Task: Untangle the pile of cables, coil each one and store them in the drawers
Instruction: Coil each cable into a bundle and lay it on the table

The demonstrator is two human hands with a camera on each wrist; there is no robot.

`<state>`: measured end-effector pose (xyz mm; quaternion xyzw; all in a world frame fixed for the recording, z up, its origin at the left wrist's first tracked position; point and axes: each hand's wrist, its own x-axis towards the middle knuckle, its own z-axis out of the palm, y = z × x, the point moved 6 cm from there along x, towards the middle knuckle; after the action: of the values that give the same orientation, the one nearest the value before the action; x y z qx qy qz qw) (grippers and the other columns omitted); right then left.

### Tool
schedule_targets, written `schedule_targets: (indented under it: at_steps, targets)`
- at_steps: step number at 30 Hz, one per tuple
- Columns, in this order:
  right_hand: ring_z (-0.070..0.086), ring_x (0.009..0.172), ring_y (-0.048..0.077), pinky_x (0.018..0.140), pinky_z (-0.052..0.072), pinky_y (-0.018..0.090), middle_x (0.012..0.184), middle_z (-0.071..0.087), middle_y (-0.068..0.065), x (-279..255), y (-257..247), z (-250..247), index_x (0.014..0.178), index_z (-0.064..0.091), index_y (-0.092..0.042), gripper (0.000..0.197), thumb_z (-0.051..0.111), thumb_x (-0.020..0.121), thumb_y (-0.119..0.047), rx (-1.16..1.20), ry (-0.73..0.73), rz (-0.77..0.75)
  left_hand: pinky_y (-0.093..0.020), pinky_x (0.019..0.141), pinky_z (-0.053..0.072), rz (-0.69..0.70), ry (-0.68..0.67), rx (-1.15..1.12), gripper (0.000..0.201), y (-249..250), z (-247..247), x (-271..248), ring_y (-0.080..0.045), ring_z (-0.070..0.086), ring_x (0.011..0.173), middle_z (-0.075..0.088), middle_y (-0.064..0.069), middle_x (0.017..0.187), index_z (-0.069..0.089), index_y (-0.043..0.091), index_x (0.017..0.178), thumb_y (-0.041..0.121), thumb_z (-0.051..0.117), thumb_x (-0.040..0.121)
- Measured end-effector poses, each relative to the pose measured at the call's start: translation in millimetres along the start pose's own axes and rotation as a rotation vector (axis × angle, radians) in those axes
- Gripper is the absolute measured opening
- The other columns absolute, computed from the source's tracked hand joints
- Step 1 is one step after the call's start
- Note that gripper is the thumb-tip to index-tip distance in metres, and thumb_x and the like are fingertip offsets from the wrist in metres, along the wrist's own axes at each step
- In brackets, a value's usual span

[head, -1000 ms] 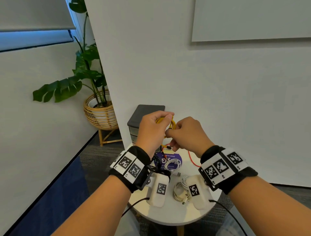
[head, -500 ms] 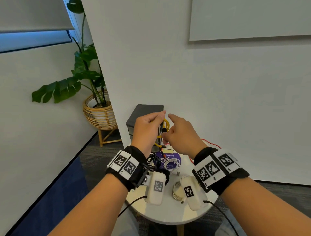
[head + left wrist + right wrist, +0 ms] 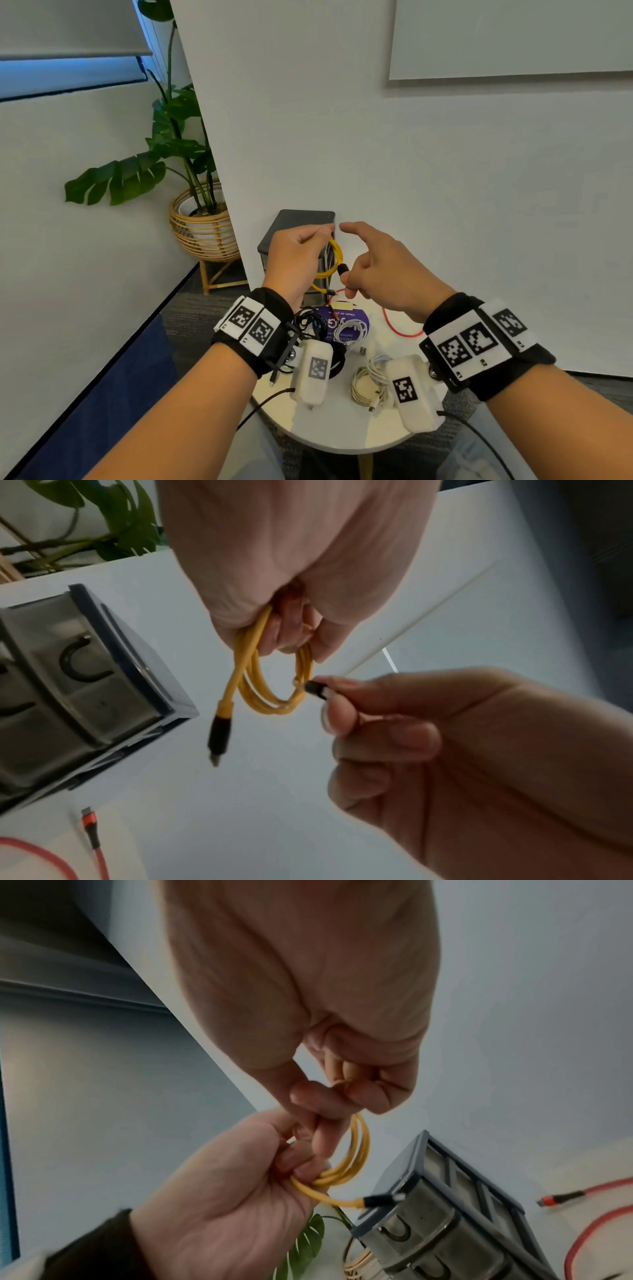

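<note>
Mid-task. Round table (image 3: 329,431), grey drawers (image 3: 301,226) at back against wall, all shut. Still loose on table: red cable (image 3: 394,325), black cable (image 3: 308,320), white cable (image 3: 351,330) on purple pack, cream bundle (image 3: 368,383). Probably several cables left to coil; nothing seen going into drawers yet. Yellow cable (image 3: 334,260) held up in air just in front of drawers, coiled into loops hanging down, long axis near vertical. Left hand (image 3: 294,257) clenched round top of coil. Right hand (image 3: 383,270) pinching one black plug at coil's lower side, index finger out straight. Other plug (image 3: 219,734) dangling free, tip down.
</note>
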<state>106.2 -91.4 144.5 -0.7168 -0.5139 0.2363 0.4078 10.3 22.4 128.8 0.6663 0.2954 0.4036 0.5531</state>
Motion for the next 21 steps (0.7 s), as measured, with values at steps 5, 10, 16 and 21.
schedule_targets:
  at_steps: [5,10,16,21]
  targets:
    - [0.066,0.064,0.007,0.065,0.050,0.020,0.080,0.075,0.002,-7,16,-3,0.145,0.044,-0.029,0.058,0.068,0.095,-0.013,-0.097,-0.102,0.023,-0.022,0.078,0.046,0.011,-0.084,0.094,0.020,-1,0,-1,0.010,0.064,0.075,0.075,0.012,0.094,0.080,0.019,0.107,0.022,0.062,0.101]
    - [0.067,0.094,0.016,0.077,0.049,0.023,0.103,0.066,-0.002,-1,23,1,0.146,0.036,-0.033,0.065,0.072,0.092,-0.032,-0.070,-0.027,0.047,-0.024,0.088,0.049,-0.002,-0.202,0.176,0.020,-6,15,-10,0.004,0.066,0.099,0.076,0.013,0.102,0.081,0.024,0.103,0.023,0.061,0.100]
    - [0.073,0.074,0.026,0.072,0.063,0.033,0.102,0.063,0.009,0,22,2,0.123,0.027,-0.031,0.065,0.072,0.088,0.001,0.140,0.067,-0.070,-0.022,0.073,0.045,0.036,-0.230,0.167,0.021,4,19,-12,0.005,0.064,0.074,0.074,0.012,0.087,0.081,0.018,0.102,0.022,0.060,0.101]
    - [0.069,0.077,0.023,0.078,0.060,0.041,0.098,0.068,-0.002,0,17,0,0.093,0.065,-0.018,0.021,0.069,0.087,0.001,0.035,0.005,-0.192,-0.021,0.064,0.041,-0.042,-0.197,0.052,0.017,-3,10,-5,0.000,0.053,0.059,0.061,0.009,0.075,0.072,0.019,0.114,0.022,0.064,0.100]
